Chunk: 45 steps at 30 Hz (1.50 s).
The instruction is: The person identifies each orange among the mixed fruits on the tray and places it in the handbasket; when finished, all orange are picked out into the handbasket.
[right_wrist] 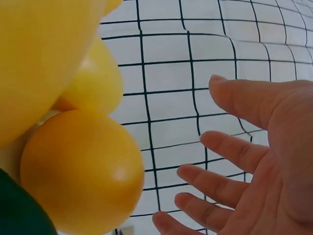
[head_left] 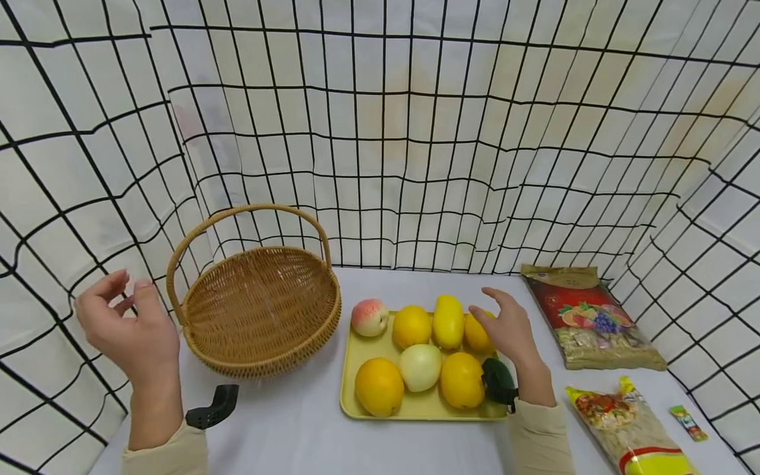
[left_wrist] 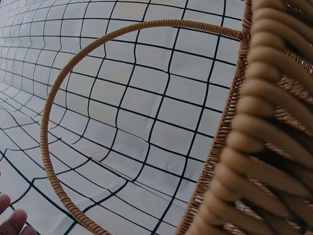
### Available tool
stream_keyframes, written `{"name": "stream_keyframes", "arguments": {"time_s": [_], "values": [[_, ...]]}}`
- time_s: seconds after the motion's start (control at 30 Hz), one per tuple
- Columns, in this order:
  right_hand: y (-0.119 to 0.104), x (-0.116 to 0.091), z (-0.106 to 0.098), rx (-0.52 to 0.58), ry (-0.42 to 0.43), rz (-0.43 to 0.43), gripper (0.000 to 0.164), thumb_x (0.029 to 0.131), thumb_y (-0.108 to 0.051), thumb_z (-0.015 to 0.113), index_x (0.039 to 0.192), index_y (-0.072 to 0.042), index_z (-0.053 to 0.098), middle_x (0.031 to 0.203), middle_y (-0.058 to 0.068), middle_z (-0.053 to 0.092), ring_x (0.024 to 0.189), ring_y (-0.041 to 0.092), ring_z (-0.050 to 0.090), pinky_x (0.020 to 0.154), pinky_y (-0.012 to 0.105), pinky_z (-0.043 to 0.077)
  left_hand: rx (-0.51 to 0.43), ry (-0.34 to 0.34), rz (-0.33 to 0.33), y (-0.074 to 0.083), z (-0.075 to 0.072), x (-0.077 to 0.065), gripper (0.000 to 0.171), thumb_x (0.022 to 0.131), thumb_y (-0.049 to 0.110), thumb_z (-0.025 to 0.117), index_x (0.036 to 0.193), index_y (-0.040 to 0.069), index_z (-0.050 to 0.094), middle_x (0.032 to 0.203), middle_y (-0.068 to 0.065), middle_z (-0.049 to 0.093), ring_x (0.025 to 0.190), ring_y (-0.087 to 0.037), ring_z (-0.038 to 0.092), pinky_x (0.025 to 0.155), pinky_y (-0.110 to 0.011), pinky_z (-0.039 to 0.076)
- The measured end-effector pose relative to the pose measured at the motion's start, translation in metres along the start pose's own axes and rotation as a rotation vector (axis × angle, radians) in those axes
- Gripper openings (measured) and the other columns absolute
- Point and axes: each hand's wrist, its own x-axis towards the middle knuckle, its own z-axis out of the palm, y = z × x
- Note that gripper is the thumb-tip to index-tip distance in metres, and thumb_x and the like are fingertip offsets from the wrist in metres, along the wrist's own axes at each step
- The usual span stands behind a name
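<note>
My left hand hovers left of a wicker basket, its fingers loosely bent and holding nothing. The basket has a tall arched handle. My right hand is above the right edge of a yellow tray, fingers spread, thumb toward the back-right orange. An orange shows beside that hand in the right wrist view, apart from its fingertips. The tray also bears a peach, more oranges, a long yellow fruit, a pale green round fruit and a dark green item, partly hidden.
On the right lie a red and gold bag, a clear and yellow food bag and a small colourful packet. Black grid netting over white cloth encloses the white table at the back and sides.
</note>
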Motion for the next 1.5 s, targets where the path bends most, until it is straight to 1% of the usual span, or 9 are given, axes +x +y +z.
{"name": "stream_keyframes", "arguments": {"time_s": [0.13,0.23,0.4,0.53,0.7,0.93,1.07,1.3,1.5], "values": [[0.006,0.002,-0.001,0.031,-0.002,0.063,0.061,0.098,-0.036,0.059,0.146,-0.004,0.042,0.149,0.024,0.038,0.138,0.044,0.032,0.108,0.059,0.028,-0.058,-0.206,-0.304,-0.009,-0.004,0.006,0.037,0.101,0.026,0.050,0.137,0.015,0.051,0.129,0.007,0.052,0.126,-0.009,0.042,0.103,-0.022,0.031],[0.009,0.004,-0.003,0.053,-0.014,0.098,0.064,0.097,-0.040,0.058,0.147,-0.005,0.040,0.150,0.024,0.036,0.137,0.046,0.032,0.106,0.061,0.030,-0.058,-0.385,-0.463,-0.014,-0.004,0.009,0.045,0.105,0.038,0.040,0.143,0.016,0.047,0.145,0.003,0.047,0.137,-0.009,0.034,0.114,-0.029,0.020],[0.021,0.003,-0.008,0.052,-0.039,0.134,0.067,0.097,-0.044,0.057,0.148,-0.007,0.038,0.150,0.024,0.038,0.133,0.047,0.036,0.100,0.060,0.037,-0.020,-0.545,-0.479,-0.027,0.001,0.005,0.054,0.104,0.051,0.028,0.134,0.016,0.057,0.136,0.010,0.056,0.135,-0.009,0.037,0.115,-0.034,0.016],[0.028,0.004,-0.005,0.041,-0.091,0.124,0.069,0.097,-0.048,0.056,0.148,-0.005,0.038,0.145,0.026,0.043,0.130,0.048,0.040,0.097,0.057,0.041,-0.016,-0.553,-0.467,-0.038,0.004,0.004,0.054,0.102,0.055,0.029,0.118,0.018,0.064,0.114,0.011,0.063,0.126,-0.014,0.045,0.111,-0.033,0.021],[0.032,0.005,0.003,0.045,-0.182,0.133,0.074,0.095,-0.049,0.059,0.148,-0.002,0.036,0.144,0.030,0.042,0.129,0.048,0.042,0.098,0.057,0.041,0.022,-0.581,-0.514,-0.050,0.006,0.002,0.056,0.099,0.061,0.026,0.094,0.017,0.061,0.115,0.016,0.064,0.138,-0.012,0.034,0.113,-0.039,0.017],[0.038,0.004,0.010,0.047,-0.248,0.126,0.083,0.087,-0.038,0.072,0.149,0.000,0.032,0.146,0.030,0.039,0.127,0.046,0.043,0.102,0.059,0.035,-0.006,-0.437,-0.419,-0.058,0.012,-0.009,0.059,0.102,0.056,0.030,0.075,0.007,0.047,0.084,0.026,0.063,0.101,-0.005,0.049,0.088,-0.023,0.027],[0.038,0.003,0.012,0.041,-0.261,0.135,0.088,0.084,-0.033,0.076,0.151,-0.001,0.028,0.143,0.029,0.042,0.119,0.043,0.048,0.099,0.060,0.037,0.003,-0.400,-0.355,-0.057,0.015,-0.012,0.064,0.103,0.053,0.032,0.078,0.001,0.058,0.086,0.024,0.064,0.098,-0.006,0.051,0.083,-0.022,0.027],[0.036,0.003,0.012,-0.006,-0.240,0.164,0.092,0.080,-0.038,0.079,0.149,-0.001,0.030,0.139,0.031,0.045,0.117,0.043,0.050,0.096,0.058,0.040,0.064,-0.405,-0.333,-0.053,0.016,-0.014,0.066,0.104,0.051,0.030,0.094,0.002,0.073,0.117,-0.010,0.065,0.111,-0.018,0.054,0.088,-0.023,0.031],[0.031,0.002,0.007,0.000,-0.201,0.201,0.095,0.081,-0.041,0.076,0.150,-0.001,0.024,0.137,0.032,0.044,0.112,0.041,0.052,0.093,0.056,0.043,0.078,-0.406,-0.340,-0.053,0.015,-0.016,0.066,0.104,0.052,0.030,0.089,0.005,0.073,0.099,0.011,0.065,0.108,-0.018,0.055,0.089,-0.026,0.032]]}}
